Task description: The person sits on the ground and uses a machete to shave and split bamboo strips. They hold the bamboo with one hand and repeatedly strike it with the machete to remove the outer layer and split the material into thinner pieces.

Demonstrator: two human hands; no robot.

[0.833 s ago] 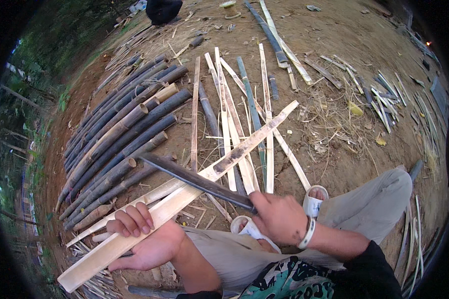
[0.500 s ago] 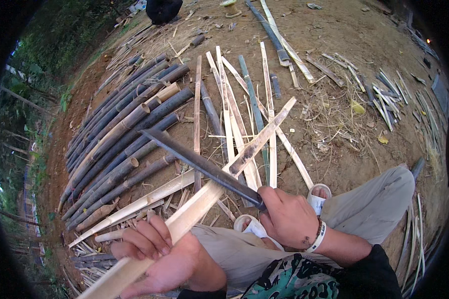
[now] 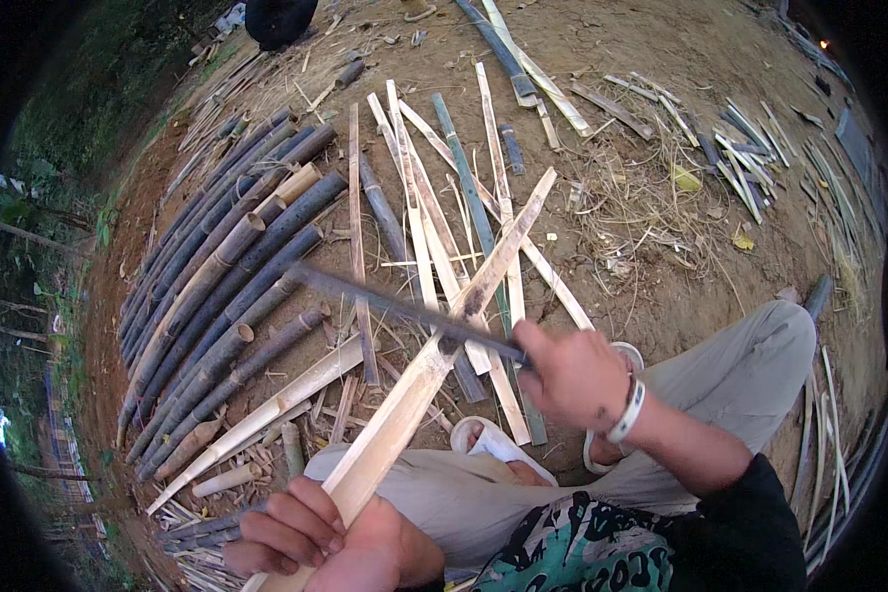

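My left hand (image 3: 335, 541) is closed round the near end of a long split bamboo strip (image 3: 395, 407), pale on its inner face with a dark patch toward the far end. The strip slants up and away to the right. Closed on the handle of a long dark knife (image 3: 390, 304), my right hand (image 3: 574, 373) is slightly blurred. The blade lies across the strip near its middle, by the dark mark, with its tip pointing left. The handle is mostly hidden inside my fingers.
Dark bamboo poles (image 3: 232, 286) are stacked at the left. Several split strips (image 3: 434, 212) lie on the dirt ahead. Shavings (image 3: 641, 222) and short pieces (image 3: 745, 163) are scattered to the right. My sandalled feet (image 3: 503, 449) are just below the work.
The knife and my right hand have shifted a little nearer me, with the blade smeared by motion. The view has moved slightly, so the ground things appear further left.
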